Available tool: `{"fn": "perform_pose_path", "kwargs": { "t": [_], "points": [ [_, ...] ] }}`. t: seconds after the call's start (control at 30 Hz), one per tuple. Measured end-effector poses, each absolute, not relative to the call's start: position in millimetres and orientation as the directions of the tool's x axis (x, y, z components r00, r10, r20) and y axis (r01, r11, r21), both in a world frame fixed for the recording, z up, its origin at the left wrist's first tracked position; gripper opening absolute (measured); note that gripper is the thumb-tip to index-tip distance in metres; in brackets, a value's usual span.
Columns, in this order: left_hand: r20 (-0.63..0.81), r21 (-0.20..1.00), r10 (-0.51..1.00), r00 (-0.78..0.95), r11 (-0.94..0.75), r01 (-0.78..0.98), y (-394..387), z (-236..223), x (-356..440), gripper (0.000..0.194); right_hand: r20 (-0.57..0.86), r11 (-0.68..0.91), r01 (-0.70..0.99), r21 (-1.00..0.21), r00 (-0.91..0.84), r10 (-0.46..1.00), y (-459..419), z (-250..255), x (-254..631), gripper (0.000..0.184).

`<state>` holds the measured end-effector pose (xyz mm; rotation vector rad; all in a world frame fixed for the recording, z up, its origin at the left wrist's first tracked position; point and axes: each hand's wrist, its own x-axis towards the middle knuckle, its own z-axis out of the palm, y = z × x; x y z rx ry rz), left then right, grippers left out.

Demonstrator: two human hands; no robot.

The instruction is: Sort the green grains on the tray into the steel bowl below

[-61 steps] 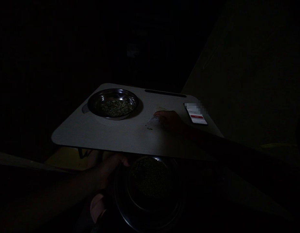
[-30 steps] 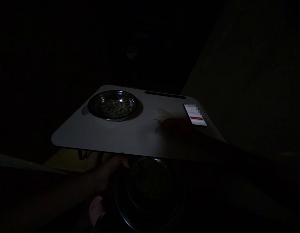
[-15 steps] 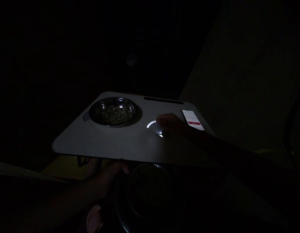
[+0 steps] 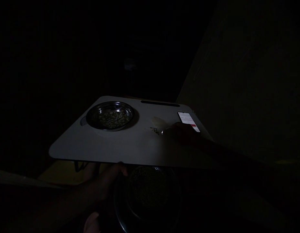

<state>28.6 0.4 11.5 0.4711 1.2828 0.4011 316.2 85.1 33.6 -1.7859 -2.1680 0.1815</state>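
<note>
The scene is very dark. My right hand (image 4: pixel 185 133) rests on a pale lap table (image 4: pixel 103 145), next to a few loose dark seeds (image 4: pixel 154 130). A small shiny object (image 4: pixel 164 131) glints at its fingertips; the grip is hidden by the dark. Below the table's near edge, my left hand (image 4: pixel 106 183) grips the rim of a large dark bowl (image 4: pixel 120 207) filled with greenish grains (image 4: pixel 148 187).
A steel bowl (image 4: pixel 91 118) with greenish seeds stands on the table's left side. A lit phone (image 4: pixel 188 120) lies at the right edge, just beyond my right hand. A dark slot (image 4: pixel 160 103) runs along the far edge. A wall rises on the right.
My right hand has slid back and right, toward the phone, uncovering the loose seeds. The bright round glint under it has shrunk to a small spot. My left hand has stayed on the bowl.
</note>
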Motion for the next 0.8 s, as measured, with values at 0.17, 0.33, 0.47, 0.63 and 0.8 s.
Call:
{"fn": "perform_pose_path", "kwargs": {
  "t": [0.17, 0.33, 0.47, 0.63, 0.8],
  "points": [
    [-0.797, 0.563, 0.55, 0.252, 0.826, -0.023, 0.4, 20.7, 42.8, 0.003, 0.158, 0.179, 0.923, -0.34, -0.131, 0.979, 73.2, 27.3, 315.5, 0.025],
    [-0.808, 0.533, 0.517, 0.282, 0.846, -0.021, -0.1, 20.9, 55.4, 0.003, 0.136, 0.187, 0.91, -0.371, -0.146, 0.98, 76.2, 27.9, 304.6, 0.024],
    [-0.811, 0.539, 0.513, 0.28, 0.842, 0.021, 0.9, 13.7, 59.5, 0.003, 0.127, 0.168, 0.917, -0.362, -0.13, 0.983, 74.7, 32.5, 294.9, 0.025],
    [-0.822, 0.511, 0.478, 0.309, 0.859, 0.03, 2.6, 7.6, 58.3, 0.014, 0.099, 0.125, 0.928, -0.351, -0.096, 0.99, 73.0, 36.3, 289.6, 0.026],
    [-0.816, 0.539, 0.51, 0.273, 0.841, 0.039, 2.4, 9.7, 57.4, 0.009, 0.119, 0.143, 0.928, -0.345, -0.108, 0.987, 77.4, 31.3, 290.6, 0.026]
  ]
}}
